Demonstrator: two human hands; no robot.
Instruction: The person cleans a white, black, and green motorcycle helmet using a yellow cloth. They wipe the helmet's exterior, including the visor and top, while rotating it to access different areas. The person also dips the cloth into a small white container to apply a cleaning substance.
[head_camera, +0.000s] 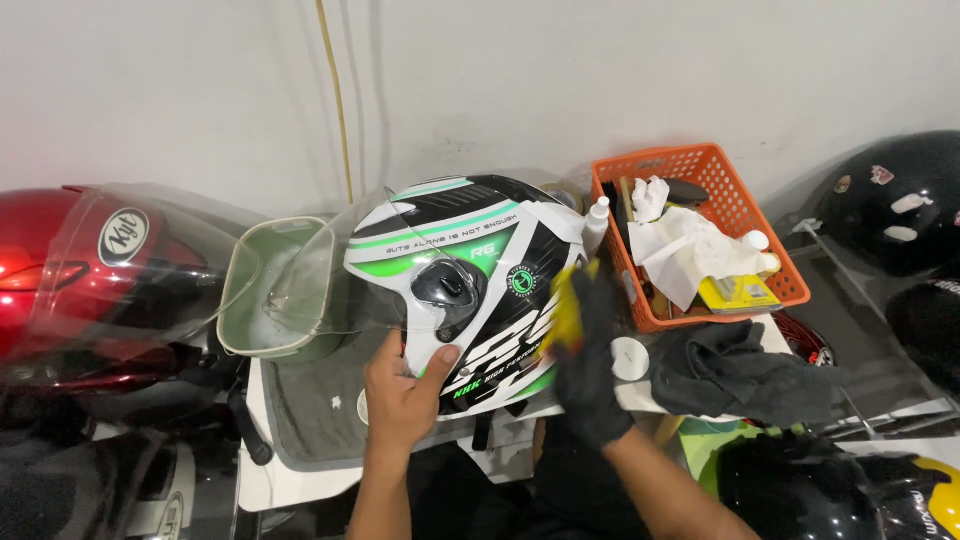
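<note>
Bracing the lower rim of the shell, the bare left hand (400, 395) had its fingers (443, 358) curled and pressed against a white, black and green helmet (460, 280) at the centre of the frame, thumb up on the painted side, likely to keep the round shell from rolling. The right hand (590, 360) wore a black glove and was blurred; its fingers seemed closed around a yellow cloth (567, 305) held flat against the helmet's right flank, though how tightly they gripped could not be told.

The helmet sat on a grey mat (320, 400) spread over the white tabletop (290, 480), its clear visor (330, 270) swung out to the left, which left the shell's side exposed to the cloth. Behind the visor stood a pale green tub (255, 335) holding what looked like foamy water.

To the right, within reach of the gloved hand, an orange basket (740, 215) held crumpled white tissue (680, 245), small bottles and a yellow pack. A white squeeze bottle (597, 222) stood between basket and helmet, and a dark rag (740, 370) lay heaped below the basket. A red helmet (90, 280) with a raised visor filled the left edge; black helmets (895, 200) crowded the right.
</note>
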